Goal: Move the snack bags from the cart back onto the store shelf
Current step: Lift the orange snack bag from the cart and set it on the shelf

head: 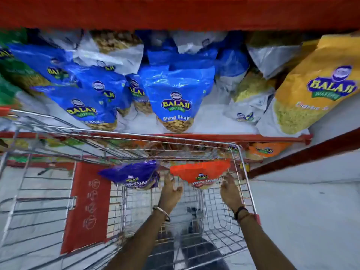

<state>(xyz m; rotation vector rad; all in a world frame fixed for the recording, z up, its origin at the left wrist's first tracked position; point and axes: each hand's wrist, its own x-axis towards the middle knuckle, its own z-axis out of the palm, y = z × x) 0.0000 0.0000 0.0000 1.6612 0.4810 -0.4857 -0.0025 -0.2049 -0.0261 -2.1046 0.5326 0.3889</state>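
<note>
Both down inside the cart (246, 184), one to each side of the orange bag (200, 172). Left hand (171, 191) loosely spread, fingers half curled, fingertips close to the bag's lower left edge; contact too blurred to call. Right hand (230, 191) likewise spread wide, fingers reaching toward the bag's right corner, nothing closed on yet. Apparently a two-sided approach, to cradle a puffy, slippery bag from both flanks rather than pinch it and crush the contents.

Just left of the orange bag, a purple bag (130, 173), leaning at the same far end of the cart, waiting its turn. Both propped against the cart's far wire wall, nearest the shelving, so a short lift should do.

Above and beyond the orange bag, the store shelf (214, 121): a pale deck with a red front lip, a red beam overhead. Blue bags (175, 96) crowded up there, leaning and overlapping, some tipped. Up and to the right of the orange bag, a yellow bag (311, 84) slumped sideways. Bare deck between blue and yellow, probably room for returns. Lower tier behind the cart wire, more orange packs (266, 150) half hidden. Below and right of the orange bag, pale floor (311, 211); to the left, a red panel (87, 207) with printed icons on the cart.
</note>
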